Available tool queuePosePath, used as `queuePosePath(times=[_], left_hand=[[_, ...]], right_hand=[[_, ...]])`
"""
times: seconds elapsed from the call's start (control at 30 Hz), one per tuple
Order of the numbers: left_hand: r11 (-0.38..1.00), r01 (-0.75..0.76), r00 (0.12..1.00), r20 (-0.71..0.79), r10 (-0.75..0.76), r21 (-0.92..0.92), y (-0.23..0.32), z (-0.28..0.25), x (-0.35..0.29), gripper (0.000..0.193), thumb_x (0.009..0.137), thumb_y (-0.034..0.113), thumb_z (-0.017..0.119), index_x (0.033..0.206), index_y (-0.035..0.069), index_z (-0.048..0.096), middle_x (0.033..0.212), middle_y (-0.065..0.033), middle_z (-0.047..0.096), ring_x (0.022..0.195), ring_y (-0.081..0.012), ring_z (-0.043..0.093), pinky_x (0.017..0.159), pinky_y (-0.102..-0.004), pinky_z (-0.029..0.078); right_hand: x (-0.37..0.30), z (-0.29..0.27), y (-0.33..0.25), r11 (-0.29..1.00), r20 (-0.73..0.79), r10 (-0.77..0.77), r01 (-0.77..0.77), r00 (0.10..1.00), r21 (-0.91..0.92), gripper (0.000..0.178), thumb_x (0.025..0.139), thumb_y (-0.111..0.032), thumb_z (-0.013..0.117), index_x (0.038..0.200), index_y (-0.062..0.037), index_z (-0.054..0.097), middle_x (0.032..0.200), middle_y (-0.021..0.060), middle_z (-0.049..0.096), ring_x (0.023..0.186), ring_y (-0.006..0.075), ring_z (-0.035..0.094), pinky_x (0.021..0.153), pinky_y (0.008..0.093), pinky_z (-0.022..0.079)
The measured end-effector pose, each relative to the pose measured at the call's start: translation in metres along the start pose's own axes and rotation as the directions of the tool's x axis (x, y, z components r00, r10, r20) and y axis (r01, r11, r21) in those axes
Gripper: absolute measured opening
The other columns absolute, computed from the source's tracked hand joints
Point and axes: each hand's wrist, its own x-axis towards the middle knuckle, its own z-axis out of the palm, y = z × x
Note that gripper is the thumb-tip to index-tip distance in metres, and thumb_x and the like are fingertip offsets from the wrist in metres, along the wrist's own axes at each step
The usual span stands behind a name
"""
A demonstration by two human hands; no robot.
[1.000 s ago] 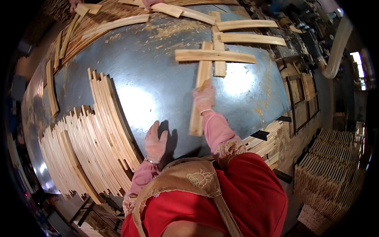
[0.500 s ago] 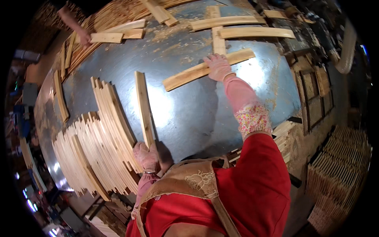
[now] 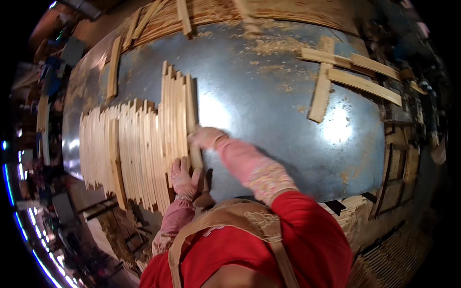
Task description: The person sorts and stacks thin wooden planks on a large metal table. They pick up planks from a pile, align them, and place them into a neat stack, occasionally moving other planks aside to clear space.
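Observation:
A long row of pale wooden slats (image 3: 139, 149) lies side by side on a grey metal tabletop (image 3: 254, 120), with the right-hand group reaching farther out than the rest. My left hand (image 3: 182, 181), in a pink glove, lies with fingers apart on the near ends of the rightmost slats. Against the row's right edge, beside the outermost slat (image 3: 195, 152), is my right hand (image 3: 209, 138), also gloved. Its fingers touch that slat's side, but motion blurs them and hides how they are bent. One loose slat (image 3: 115, 163) lies across the top of the row.
Several boards (image 3: 365, 86) lie crossed at the far right, over an upright board (image 3: 321, 93). Sawdust (image 3: 273, 46) is scattered near the far edge, where more wood strips (image 3: 307, 12) are stacked. A single slat (image 3: 114, 67) lies at the far left.
My right hand has come left from the board it was on to the row's edge; that board is gone from its spot. The slat by my left hand now sits against the row. My view has shifted.

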Motion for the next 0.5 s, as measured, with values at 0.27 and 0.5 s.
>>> queuePosePath(times=[0.27, 0.5], left_hand=[[0.979, 0.122, 0.981, 0.128, -0.143, 0.163, 0.025, -0.018, -0.002, 0.086, 0.088, 0.047, 0.081, 0.161, 0.018, 0.048, 0.168, -0.0149, 0.039, 0.157, -0.0386, 0.034, 0.128, -0.0516, 0.029], [0.986, 0.143, 0.975, 0.158, -0.155, 0.083, 0.045, -0.039, 0.014, 0.085, 0.088, 0.039, 0.082, 0.161, 0.014, 0.048, 0.166, -0.0180, 0.042, 0.152, -0.0411, 0.040, 0.125, -0.0531, 0.034]], right_hand=[[-0.050, -0.136, 0.157, 0.849, -0.777, 0.033, -0.429, 0.628, -0.310, 0.028, 0.092, -0.033, 0.071, 0.103, -0.0086, 0.079, 0.111, 0.0153, 0.077, 0.107, 0.0375, 0.072, 0.089, 0.0516, 0.057], [-0.221, -0.199, 0.274, 0.637, -0.787, 0.608, -0.657, 0.107, 0.403, 0.067, 0.083, -0.043, 0.084, 0.128, 0.0013, 0.061, 0.118, 0.0287, 0.073, 0.115, 0.0441, 0.070, 0.099, 0.0531, 0.056]])
